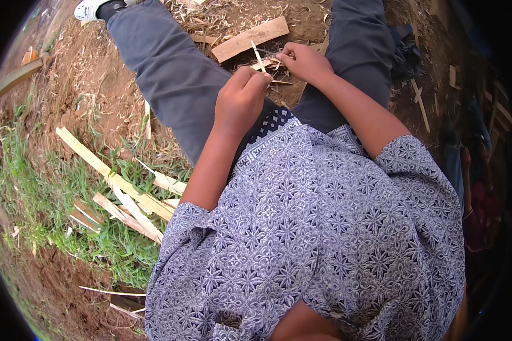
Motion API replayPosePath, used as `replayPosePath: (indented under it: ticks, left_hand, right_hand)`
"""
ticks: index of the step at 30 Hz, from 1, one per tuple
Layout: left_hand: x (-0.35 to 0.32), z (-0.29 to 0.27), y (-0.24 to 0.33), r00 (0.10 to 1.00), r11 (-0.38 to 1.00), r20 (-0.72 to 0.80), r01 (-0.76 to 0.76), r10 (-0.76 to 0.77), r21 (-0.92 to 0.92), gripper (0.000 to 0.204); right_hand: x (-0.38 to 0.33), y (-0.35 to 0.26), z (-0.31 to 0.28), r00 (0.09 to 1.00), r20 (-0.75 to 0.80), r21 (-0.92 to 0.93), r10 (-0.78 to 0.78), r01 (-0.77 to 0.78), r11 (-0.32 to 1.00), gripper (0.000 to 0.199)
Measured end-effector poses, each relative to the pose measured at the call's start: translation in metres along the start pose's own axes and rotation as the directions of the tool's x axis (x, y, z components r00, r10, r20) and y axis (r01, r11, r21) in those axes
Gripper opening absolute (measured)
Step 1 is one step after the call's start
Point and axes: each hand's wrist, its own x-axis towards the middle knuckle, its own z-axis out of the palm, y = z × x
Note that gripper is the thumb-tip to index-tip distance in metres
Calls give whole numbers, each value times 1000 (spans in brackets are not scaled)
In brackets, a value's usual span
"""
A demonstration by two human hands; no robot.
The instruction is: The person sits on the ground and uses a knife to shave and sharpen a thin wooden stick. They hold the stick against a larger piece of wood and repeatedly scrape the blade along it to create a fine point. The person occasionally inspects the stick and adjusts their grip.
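Up in the head view, near the top centre of the frame, the left hand (242,102) is closed around a pale stick (258,57), its thumb and fingers pressed together at the lower end. The stick is slim and points upward, leaning slightly left, with its tip in front of a flat wooden board (251,40) lying on the ground between the legs.

Just right of the stick, the right hand (307,61) has its fingers curled in. A thin dark piece (269,53) shows between its fingertips and the stick; it is too small to identify, and I cannot tell whether the fingers grip it.

Curled shavings (307,11) litter the brown soil in the upper part of the frame. Dark trousers (159,74) cover the spread legs, and a white shoe (89,10) sits at the upper left. At the left of the frame, long pale wood strips (105,167) lie on green grass (51,187). A crumpled dark bag or cloth (407,57) lies at the upper right, beside the right leg. A patterned shirt (307,227) fills the lower centre.
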Motion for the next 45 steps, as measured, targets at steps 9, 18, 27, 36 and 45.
replayPosePath:
  ticks: [9, 18, 27, 36, 45]
  left_hand:
    - [1, -4, -3, 999, 999, -31, 41, -40, 10, 13]
    - [3, -1, 2, 1000, 1000, 1, -8, 8, -7, 16]
    - [2, -5, 1, 1000, 1000, -18, 8, -8, -12, 21]
    - [3, -4, 7, 996, 999, 85, -31, 32, -12, 26]
    - [3, -5, 5, 998, 999, 50, -39, 40, -19, 25]
  right_hand:
    - [6, -15, -6, 991, 92, 186, -99, 81, 979, 35]
    - [41, 12, 29, 983, 62, 43, 172, -175, 984, 35]
    - [17, 5, 11, 999, 32, 249, -11, 3, 969, 40]
    - [30, 8, 21, 997, 55, 178, -49, 38, 983, 33]
    - [48, 12, 31, 990, 42, 133, 137, -142, 981, 38]
